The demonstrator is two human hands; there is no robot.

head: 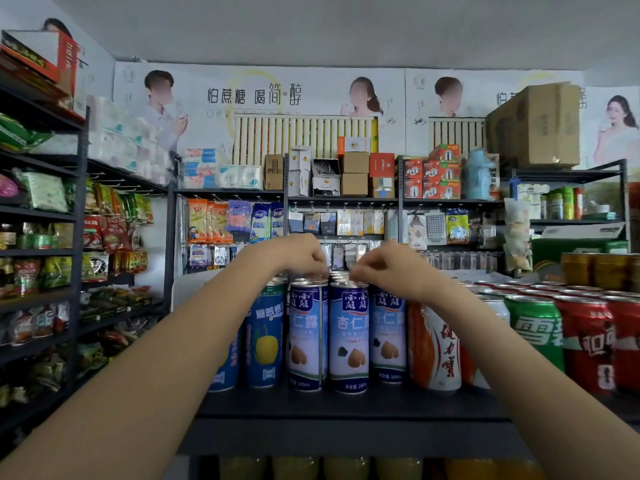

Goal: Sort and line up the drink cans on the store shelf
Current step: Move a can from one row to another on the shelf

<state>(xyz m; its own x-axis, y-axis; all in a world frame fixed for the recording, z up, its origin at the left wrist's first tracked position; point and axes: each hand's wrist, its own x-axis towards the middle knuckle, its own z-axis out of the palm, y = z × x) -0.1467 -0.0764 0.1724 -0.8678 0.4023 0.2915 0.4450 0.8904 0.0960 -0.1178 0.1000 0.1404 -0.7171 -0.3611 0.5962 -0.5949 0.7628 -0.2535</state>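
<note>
- Left hand over the left almond can, fingers curled down onto its rim, apparently pinching it.
- Right hand likewise on the rim of the middle almond can, which touches the left almond can on its right. Grip hidden by knuckles; true pinch or mere resting touch, cannot tell.
- Both cans stand upright at the front edge of the shelf.
- Risk: tall narrow cans held by the rim only; a sideways tug could tip one into the pear can, just left of the left almond can, or off the front edge.
- Risk: rows packed tight behind; a hard push may topple them.
- Cardboard box, high and far right of the left almond can: contents hidden.
</note>
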